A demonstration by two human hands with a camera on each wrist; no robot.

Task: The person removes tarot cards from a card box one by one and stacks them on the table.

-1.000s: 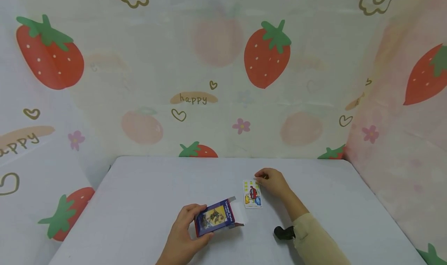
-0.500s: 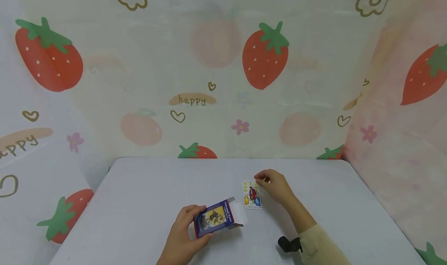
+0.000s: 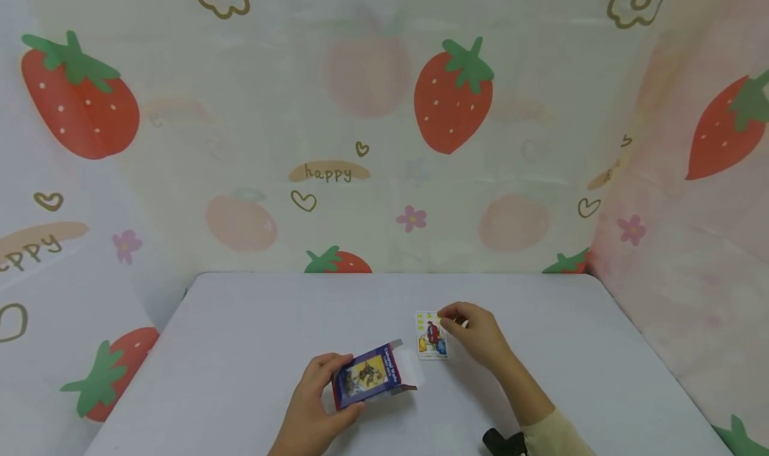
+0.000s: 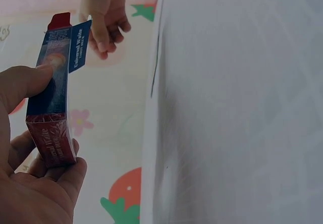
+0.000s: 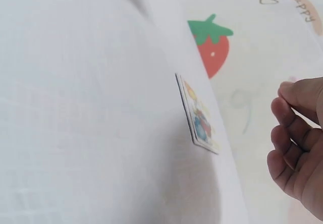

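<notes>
My left hand [image 3: 315,402] grips a blue tarot deck box [image 3: 364,377], fingers along one edge and thumb along the other. Its end flap stands open toward the right, and the left wrist view shows the box's red end and lettering [image 4: 53,146]. A small stack of cards [image 3: 424,341] lies face up on the table, right of the box, with a colourful figure on top. Over the stack's upper right corner hangs my right hand [image 3: 477,332]. Its fingers are loosely bent, thumb tip meeting the index finger, with nothing between them in the right wrist view.
White cloth covers the table [image 3: 240,349]. A fabric backdrop [image 3: 360,129] printed with strawberries and flowers rises behind it and at both sides. A black wrist device [image 3: 503,442] sits by the right sleeve [image 3: 555,436].
My right hand has drawn slightly nearer in the head view, its fingertips now overlapping the card stack's corner. The left hand and the box hold their position; the head view has shifted slightly.
</notes>
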